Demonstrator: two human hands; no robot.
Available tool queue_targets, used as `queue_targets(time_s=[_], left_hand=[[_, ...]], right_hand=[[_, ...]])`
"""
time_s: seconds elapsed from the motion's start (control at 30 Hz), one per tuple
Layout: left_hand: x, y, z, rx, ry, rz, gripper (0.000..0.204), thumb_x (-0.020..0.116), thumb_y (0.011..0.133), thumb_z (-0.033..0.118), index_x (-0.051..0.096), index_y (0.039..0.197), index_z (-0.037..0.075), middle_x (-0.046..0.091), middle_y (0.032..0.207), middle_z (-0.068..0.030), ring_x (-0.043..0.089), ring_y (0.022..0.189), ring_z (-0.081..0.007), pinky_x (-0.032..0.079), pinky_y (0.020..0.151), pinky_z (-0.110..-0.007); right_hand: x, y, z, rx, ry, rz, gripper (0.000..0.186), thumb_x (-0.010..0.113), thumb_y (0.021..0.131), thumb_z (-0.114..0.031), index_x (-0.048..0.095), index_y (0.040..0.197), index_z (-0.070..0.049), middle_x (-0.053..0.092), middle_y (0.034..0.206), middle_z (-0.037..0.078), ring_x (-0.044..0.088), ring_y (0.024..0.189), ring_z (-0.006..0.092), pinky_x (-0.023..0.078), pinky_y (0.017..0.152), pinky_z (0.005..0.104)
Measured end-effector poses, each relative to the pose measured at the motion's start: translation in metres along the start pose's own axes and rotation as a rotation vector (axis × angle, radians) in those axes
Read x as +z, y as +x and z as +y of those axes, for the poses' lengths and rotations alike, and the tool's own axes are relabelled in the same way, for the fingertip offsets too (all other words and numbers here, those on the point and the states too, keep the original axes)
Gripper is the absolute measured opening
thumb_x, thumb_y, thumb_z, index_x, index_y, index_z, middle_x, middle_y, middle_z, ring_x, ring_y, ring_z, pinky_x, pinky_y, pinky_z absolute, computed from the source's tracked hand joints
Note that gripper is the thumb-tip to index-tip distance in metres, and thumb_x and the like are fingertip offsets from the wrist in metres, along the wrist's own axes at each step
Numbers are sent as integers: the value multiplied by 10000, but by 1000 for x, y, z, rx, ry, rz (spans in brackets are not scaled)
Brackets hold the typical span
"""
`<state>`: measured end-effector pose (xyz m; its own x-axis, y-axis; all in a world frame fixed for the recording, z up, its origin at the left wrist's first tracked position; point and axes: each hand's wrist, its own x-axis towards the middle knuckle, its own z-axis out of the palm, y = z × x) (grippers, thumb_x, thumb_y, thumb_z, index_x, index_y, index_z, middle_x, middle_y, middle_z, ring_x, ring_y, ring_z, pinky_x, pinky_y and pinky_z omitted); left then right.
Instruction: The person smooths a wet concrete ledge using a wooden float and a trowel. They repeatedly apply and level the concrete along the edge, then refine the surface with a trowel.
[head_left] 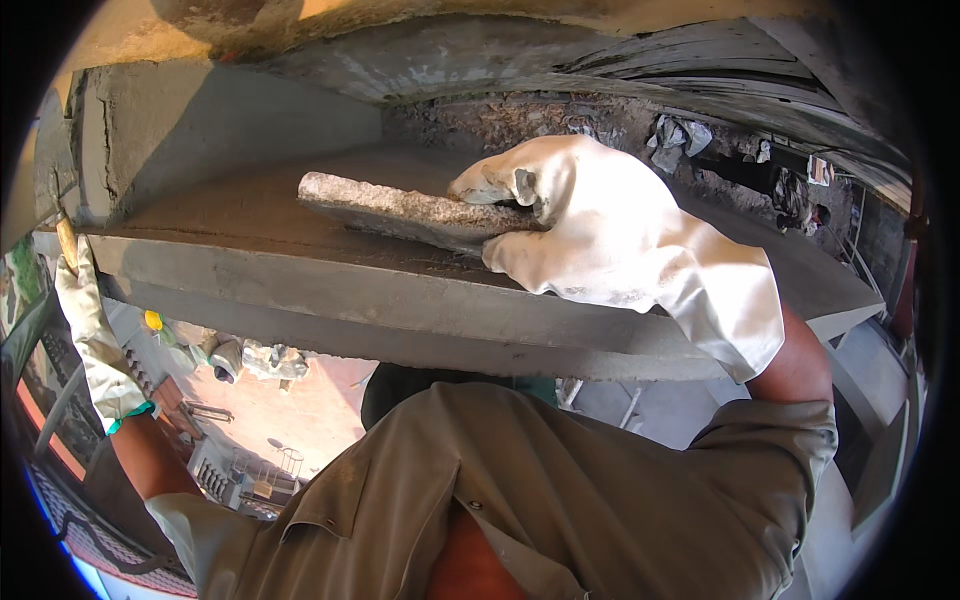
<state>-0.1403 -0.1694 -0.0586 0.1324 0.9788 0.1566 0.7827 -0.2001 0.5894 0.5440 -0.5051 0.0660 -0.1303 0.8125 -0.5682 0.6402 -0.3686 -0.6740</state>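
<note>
My right hand (610,240), in a white glove smudged grey, grips a flat grey board (375,210) with a crusty, speckled edge, resting on or just above the smooth concrete ledge (420,300). Fingers and thumb wrap round its right end. At the far left, my left hand (95,340), also gloved, is closed on the wooden handle of a small metal tool (66,240) held up by the ledge's left end. The tool's head, near the cracked upright concrete edge, is too small to make out clearly.
A grey side wall (250,110) and a yellowish overhanging edge (300,25) border the ledge. Behind it lie rubble and crumpled scraps (675,140). Below the ledge, far down, show a pinkish ground (300,400), pale sacks (270,360) and railings. Dark bars (890,440) stand at the right.
</note>
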Motion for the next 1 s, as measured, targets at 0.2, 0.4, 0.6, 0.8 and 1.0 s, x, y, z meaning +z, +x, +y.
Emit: queue_targets(time_s=[0.2, 0.4, 0.6, 0.8, 1.0], left_hand=[[-3, 1, -6, -77, 77, -31, 294, 663, 1104, 129, 666, 1349, -33, 758, 1201, -55, 718, 1037, -118, 560, 927, -230], [-2, 3, -17, -99, -206, 15, 287, 682, 1101, 162, 682, 1325, -18, 748, 1130, -20, 681, 975, -82, 534, 891, -221], [1, 2, -14, 2, -85, 2, 289, 703, 1094, 192, 692, 1307, -4, 735, 1075, 12, 651, 928, -70, 508, 850, -210], [3, -4, 0, -16, 160, -18, 294, 661, 1120, 236, 695, 1301, 7, 716, 1048, 17, 610, 878, -72, 484, 808, -215], [6, -10, 20, -53, 159, 22, 303, 686, 1108, 302, 707, 1231, 26, 629, 929, 44, 517, 791, -65, 442, 711, -228]], right_hand=[[-22, -3, 27, 286, 10, 125, 502, 670, 890, -164, 712, 1384, -89, 740, 802, 117, 703, 640, 206, 595, 669, 352], [-14, -7, 55, 688, -232, 20, 579, 694, 861, -197, 694, 1430, -94, 783, 952, 167, 766, 897, 265, 600, 865, 388], [-2, -17, 79, 486, -112, -80, 599, 783, 873, -166, 665, 1448, -49, 789, 999, 149, 743, 834, 170, 594, 776, 303], [2, -17, 102, 556, 385, -184, 620, 911, 839, -146, 670, 1399, -38, 769, 1000, 79, 667, 726, 116, 561, 644, 279], [24, -5, 146, 529, 1023, -334, 645, 839, 940, -127, 561, 1519, -71, 736, 1066, 64, 662, 795, 117, 573, 635, 298]])
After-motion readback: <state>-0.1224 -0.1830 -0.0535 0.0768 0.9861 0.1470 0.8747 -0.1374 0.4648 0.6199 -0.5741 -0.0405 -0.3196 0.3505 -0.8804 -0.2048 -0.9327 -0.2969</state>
